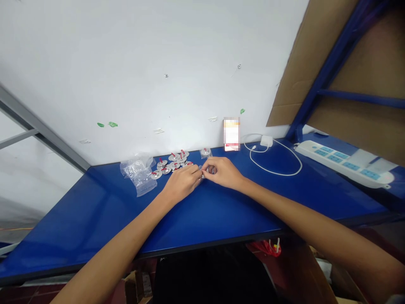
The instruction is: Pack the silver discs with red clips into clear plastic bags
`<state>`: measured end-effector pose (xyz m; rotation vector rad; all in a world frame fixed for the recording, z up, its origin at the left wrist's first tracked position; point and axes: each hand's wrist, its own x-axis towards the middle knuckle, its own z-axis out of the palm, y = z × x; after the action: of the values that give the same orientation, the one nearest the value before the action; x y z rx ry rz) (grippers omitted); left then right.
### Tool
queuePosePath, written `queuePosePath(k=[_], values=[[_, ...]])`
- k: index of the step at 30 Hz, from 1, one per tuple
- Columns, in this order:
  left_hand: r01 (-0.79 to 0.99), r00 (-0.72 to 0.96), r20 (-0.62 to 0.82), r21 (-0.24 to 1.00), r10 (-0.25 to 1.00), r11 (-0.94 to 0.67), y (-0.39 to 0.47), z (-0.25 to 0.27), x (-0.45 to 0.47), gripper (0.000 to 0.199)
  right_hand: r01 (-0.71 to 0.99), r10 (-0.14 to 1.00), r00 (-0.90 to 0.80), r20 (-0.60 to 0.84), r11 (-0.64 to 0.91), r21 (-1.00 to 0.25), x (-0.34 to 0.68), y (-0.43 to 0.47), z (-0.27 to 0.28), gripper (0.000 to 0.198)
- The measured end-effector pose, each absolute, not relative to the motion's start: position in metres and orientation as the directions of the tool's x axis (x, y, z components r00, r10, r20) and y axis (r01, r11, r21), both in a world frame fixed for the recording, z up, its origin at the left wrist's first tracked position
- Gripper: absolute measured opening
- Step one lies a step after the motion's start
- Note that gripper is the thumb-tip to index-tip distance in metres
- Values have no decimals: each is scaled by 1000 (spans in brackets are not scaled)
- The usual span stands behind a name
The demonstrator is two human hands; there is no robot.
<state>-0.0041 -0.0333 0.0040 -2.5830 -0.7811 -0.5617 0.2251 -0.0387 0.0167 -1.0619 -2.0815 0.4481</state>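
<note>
My left hand (184, 180) and my right hand (224, 171) meet over the blue table, fingertips pinched close together. Between them shows a sliver of something small and greyish, mostly covered by the fingers; I cannot make out what it is. Just behind and left of my left hand lies a cluster of silver round discs (165, 169) with raised middles and red loops. Beyond my right hand, near the wall, another silver disc (205, 151) with a red mark sits on what looks like clear plastic. Crumpled clear plastic bags (139, 172) lie left of the cluster.
A blue table (202, 223) stands against a white wall (177, 84). An upright box or screen (232, 134), blurred out, leans at the wall. Right of it are a white charger (266, 141) with its cable (276, 172) and a white power strip (344, 164).
</note>
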Motion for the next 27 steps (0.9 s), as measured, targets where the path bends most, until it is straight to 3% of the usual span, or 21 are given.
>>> queuePosePath(k=[6,9,12,16,19,22,27], values=[[626,721,491,-159,489,-763,-31,2,-5,13,490,751,-460,474,660,-569,236,-28,16,20],[680,623,526,2,579,-733,-29,3,-6,12,485,688,-570,450,723,-492,252,-18,14,46],[698,527,521,186,672,-692,-28,5,-6,13,524,669,-670,321,733,-433,264,-7,5,70],[723,397,430,398,811,-565,-28,11,-4,25,494,653,-674,344,746,-447,263,2,-7,51],[724,330,245,554,912,-410,-28,14,-3,39,512,660,-662,356,745,-429,257,4,-9,36],[715,309,104,630,946,-303,-25,15,-5,39,529,668,-659,345,738,-419,256,3,-6,34],[658,320,52,706,946,-262,-19,13,-10,48,526,671,-662,333,733,-431,259,1,-3,38]])
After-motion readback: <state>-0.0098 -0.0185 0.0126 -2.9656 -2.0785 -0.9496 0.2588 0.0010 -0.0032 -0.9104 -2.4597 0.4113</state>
